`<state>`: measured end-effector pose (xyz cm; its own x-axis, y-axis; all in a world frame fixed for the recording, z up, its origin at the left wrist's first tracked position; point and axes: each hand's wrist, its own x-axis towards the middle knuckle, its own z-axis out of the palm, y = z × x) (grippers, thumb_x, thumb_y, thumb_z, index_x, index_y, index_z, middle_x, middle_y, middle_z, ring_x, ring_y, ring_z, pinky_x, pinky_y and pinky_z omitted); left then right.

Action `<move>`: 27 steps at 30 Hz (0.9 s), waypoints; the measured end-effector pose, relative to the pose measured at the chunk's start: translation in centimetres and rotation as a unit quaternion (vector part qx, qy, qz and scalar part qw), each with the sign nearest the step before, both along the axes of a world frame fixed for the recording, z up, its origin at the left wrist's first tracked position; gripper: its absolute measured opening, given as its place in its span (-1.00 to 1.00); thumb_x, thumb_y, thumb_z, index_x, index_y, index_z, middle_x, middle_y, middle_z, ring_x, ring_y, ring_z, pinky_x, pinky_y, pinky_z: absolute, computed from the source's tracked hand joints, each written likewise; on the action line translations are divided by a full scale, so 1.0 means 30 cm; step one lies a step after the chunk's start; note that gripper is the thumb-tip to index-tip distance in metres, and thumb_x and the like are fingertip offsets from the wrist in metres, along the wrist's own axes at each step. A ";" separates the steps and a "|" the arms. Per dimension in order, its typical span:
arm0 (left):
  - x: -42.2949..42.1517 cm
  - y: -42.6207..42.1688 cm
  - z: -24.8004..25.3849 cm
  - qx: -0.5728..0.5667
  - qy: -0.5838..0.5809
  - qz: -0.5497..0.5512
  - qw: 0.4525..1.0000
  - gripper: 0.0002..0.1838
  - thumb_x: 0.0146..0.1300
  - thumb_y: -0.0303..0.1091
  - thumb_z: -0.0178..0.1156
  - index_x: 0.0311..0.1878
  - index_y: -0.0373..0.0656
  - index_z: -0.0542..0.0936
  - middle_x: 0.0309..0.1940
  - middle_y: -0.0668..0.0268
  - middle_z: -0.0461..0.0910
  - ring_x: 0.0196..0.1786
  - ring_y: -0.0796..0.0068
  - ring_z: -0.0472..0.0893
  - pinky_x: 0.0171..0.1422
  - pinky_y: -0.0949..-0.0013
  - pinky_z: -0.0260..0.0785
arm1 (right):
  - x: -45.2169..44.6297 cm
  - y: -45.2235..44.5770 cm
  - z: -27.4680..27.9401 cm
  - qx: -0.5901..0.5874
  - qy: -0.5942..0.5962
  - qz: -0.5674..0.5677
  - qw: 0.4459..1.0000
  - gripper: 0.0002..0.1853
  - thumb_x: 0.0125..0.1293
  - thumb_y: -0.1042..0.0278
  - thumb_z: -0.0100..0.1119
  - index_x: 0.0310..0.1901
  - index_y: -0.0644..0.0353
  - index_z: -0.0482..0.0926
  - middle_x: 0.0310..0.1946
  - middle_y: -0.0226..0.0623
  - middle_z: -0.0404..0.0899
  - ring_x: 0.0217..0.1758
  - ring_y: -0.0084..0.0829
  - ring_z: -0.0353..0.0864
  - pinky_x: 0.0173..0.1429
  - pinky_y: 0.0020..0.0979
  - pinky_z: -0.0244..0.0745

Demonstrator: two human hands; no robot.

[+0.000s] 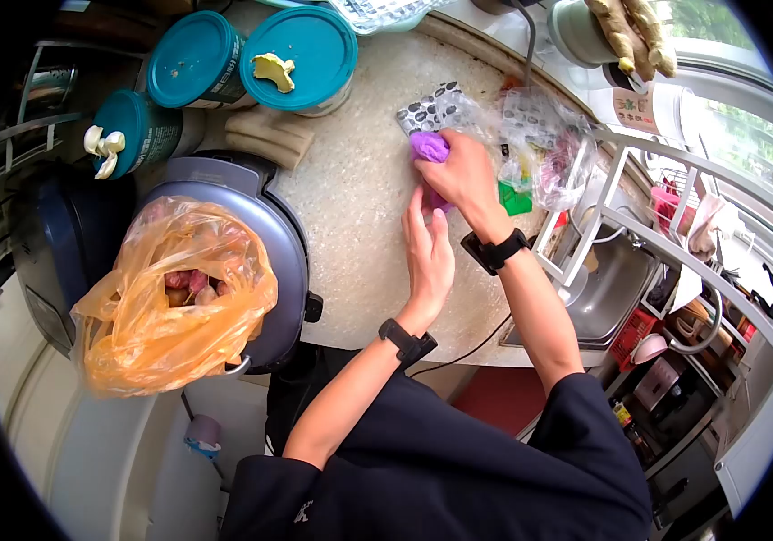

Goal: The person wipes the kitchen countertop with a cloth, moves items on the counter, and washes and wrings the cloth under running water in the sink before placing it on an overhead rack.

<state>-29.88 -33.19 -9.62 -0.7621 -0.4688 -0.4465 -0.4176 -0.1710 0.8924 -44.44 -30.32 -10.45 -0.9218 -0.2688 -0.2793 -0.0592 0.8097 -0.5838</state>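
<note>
Clock positions from view centre, 12 at top edge. 10: garlic cloves (105, 150) on a teal-lidded tub (159, 135). 9: orange plastic bag (179, 338), gaping over reddish bulbs, on a blue-grey appliance lid (285, 270). 11: second tub (192, 59), then a third (328, 45) topped by a ginger piece (274, 72); label print on tubs too small to read. Left hand (427, 248), just past 12: fingers extended, tips at the purple bundle's lower end; cannot tell whether they pinch. Purple bundle (429, 147), nearer 1, above the counter (350, 180). Right hand (469, 176) closed around it, covering much of it. 2: clear plastic bags (548, 135) crowding the right hand; green item (514, 199) beside wrist; beyond, white jar (643, 110), red lettering illegible. 3: white rack (612, 176) partly blocking the sink (616, 293).
</note>
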 end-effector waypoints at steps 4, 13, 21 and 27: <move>-0.102 -0.035 -0.006 0.000 0.022 0.068 0.997 -0.48 0.65 -0.20 -0.04 0.51 -0.29 0.29 0.43 -0.03 0.36 0.47 0.08 0.39 0.55 0.10 0.23 | -0.075 -0.014 0.096 0.008 -0.038 -0.002 0.999 -0.59 0.09 0.16 0.35 -0.06 0.22 0.67 -0.32 0.10 0.72 -0.18 0.11 0.74 -0.08 -0.05 0.62; -0.324 -0.167 -0.060 0.043 0.014 0.145 0.988 -0.39 0.41 -0.52 0.19 0.49 -0.34 0.26 0.39 -0.03 0.42 0.39 0.20 0.48 0.43 0.24 0.38 | -0.039 0.106 0.071 0.004 -0.070 0.034 0.997 -0.12 0.04 0.16 0.36 0.45 0.30 0.39 -0.10 0.21 0.72 0.03 0.15 0.73 0.15 -0.08 0.62; -0.303 -0.205 -0.077 0.143 0.032 0.156 0.977 -0.71 0.39 -0.52 0.31 0.12 -0.39 0.58 -0.07 0.25 0.71 -0.08 0.59 0.65 0.05 0.48 0.48 | -0.019 0.157 -0.003 -0.100 -0.122 -0.045 0.986 -0.20 0.09 0.25 0.37 0.44 0.18 0.41 0.01 0.14 0.71 0.09 0.01 0.73 0.21 -0.16 0.58; -0.208 -0.192 -0.025 0.038 0.082 0.234 0.968 -0.84 0.43 -0.43 0.31 -0.09 -0.35 0.62 -0.26 0.41 0.63 -0.22 0.69 0.53 -0.08 0.52 0.41 | -0.149 0.158 -0.013 -0.113 0.072 -0.261 0.956 -0.36 0.19 0.31 0.38 0.31 0.26 0.42 0.03 0.10 0.69 0.09 0.03 0.72 0.22 -0.12 0.54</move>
